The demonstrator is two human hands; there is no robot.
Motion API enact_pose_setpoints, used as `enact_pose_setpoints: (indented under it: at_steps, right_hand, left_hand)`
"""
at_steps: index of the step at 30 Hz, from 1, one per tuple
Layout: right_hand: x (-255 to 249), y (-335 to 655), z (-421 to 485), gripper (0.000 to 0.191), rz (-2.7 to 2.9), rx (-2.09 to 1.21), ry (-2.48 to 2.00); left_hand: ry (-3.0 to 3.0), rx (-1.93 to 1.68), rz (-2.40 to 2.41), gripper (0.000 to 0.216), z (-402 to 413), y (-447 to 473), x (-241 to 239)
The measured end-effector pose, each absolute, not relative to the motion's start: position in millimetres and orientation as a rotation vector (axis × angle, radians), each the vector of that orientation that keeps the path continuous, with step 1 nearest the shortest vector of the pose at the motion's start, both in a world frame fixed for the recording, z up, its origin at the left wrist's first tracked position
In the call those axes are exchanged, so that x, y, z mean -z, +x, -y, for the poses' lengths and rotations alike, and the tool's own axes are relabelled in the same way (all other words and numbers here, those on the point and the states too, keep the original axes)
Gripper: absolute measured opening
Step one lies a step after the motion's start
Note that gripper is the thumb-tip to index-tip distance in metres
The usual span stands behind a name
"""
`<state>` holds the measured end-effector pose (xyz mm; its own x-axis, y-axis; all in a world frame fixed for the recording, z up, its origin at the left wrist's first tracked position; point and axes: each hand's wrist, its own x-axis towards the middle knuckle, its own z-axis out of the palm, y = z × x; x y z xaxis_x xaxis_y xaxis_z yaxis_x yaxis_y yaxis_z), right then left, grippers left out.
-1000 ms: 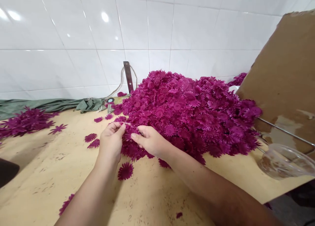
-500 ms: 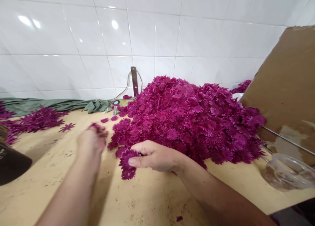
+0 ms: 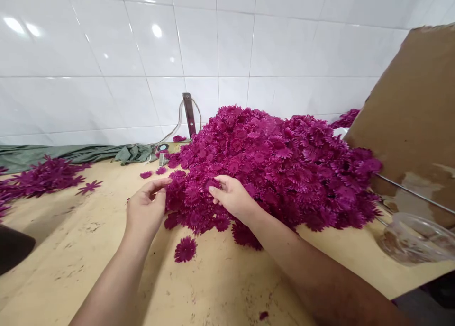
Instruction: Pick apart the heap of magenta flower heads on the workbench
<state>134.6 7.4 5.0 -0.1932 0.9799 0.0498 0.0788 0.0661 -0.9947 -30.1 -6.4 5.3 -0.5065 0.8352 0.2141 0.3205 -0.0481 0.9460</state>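
Note:
A large heap of magenta artificial flower heads [image 3: 270, 160] lies on the table in front of me. My right hand [image 3: 232, 198] is at the heap's near left side, thumb and forefinger closed on a magenta flower head [image 3: 210, 185]. At the heap's left edge is my left hand [image 3: 145, 210], its thumb and forefinger apart and nothing visible between them. Its fingertips meet the edge of the flowers, though I cannot tell whether they touch. One loose magenta flower [image 3: 185, 249] lies flat on the table below and between my hands.
A smaller pile of magenta petal pieces [image 3: 46, 176] is at the left, near green cloth [image 3: 85, 154] along the wall. A dark object [image 3: 14, 250] stands at the left edge. On the right are a cardboard sheet [image 3: 408, 127], a metal rod [image 3: 415, 194] and a clear plastic tub [image 3: 414, 240].
My left hand has moved to the heap's edge, and the dark piece in its fingers no longer shows. My right hand has moved up onto the heap; a flower now lies loose below.

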Motion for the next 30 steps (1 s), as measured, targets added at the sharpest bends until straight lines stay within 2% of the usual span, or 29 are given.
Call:
enact_pose_setpoints:
  at_steps: [2, 9, 12, 18, 23, 26, 30]
  right_hand:
    - [-5, 137, -10, 0.007, 1.436, -1.217, -1.115]
    - [3, 137, -11, 0.035, 1.648, -0.960, -1.152]
    - [4, 134, -9, 0.038, 1.704, -0.927, -1.134]
    - [6, 130, -5, 0.042, 1.713, -1.087, -1.081]
    - [5, 126, 2, 0.045, 1.808, -0.985, -1.122]
    - [3, 124, 7, 0.042, 1.873, -0.935, -1.148]
    - [-4, 117, 14, 0.033, 1.980, -0.794, -1.117]
  left_hand:
    - [1.290, -1.584, -1.813, 0.020, 9, -33, -4]
    - [1.634, -1.621, -1.573, 0.024, 17, -18, 1]
    - [1.758, -1.520, -1.469, 0.026, 21, -5, 3]
    - [1.914, -1.429, -1.412, 0.021, 23, 4, 10]
    - [2.071, -1.421, -1.400, 0.022, 29, 6, 6]
    - [1.966, -1.448, -1.438, 0.017, 27, 6, 4]
    - [1.334, -1.571, -1.487, 0.016, 16, -2, 1]
